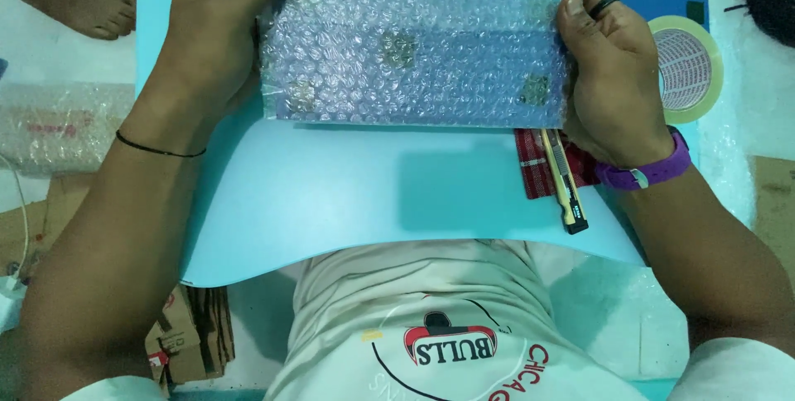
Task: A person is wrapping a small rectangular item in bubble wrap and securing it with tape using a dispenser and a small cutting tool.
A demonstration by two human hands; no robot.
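A flat blue object wrapped in clear bubble wrap (414, 45) lies across a light blue table top (331, 194). My left hand (215, 36) grips the wrap's left end, thumb on top near the upper edge. My right hand (609, 78), with a black ring and a purple wristband, grips its right end. Both hands press the bundle against the table.
A yellow and black utility knife (563, 181) lies on a red patterned cloth (538, 165) just below my right hand. A roll of clear tape (691, 70) sits to the right. Another person's bare foot (91, 3) rests at upper left. Cardboard (190, 335) and more bubble wrap (58, 128) lie left.
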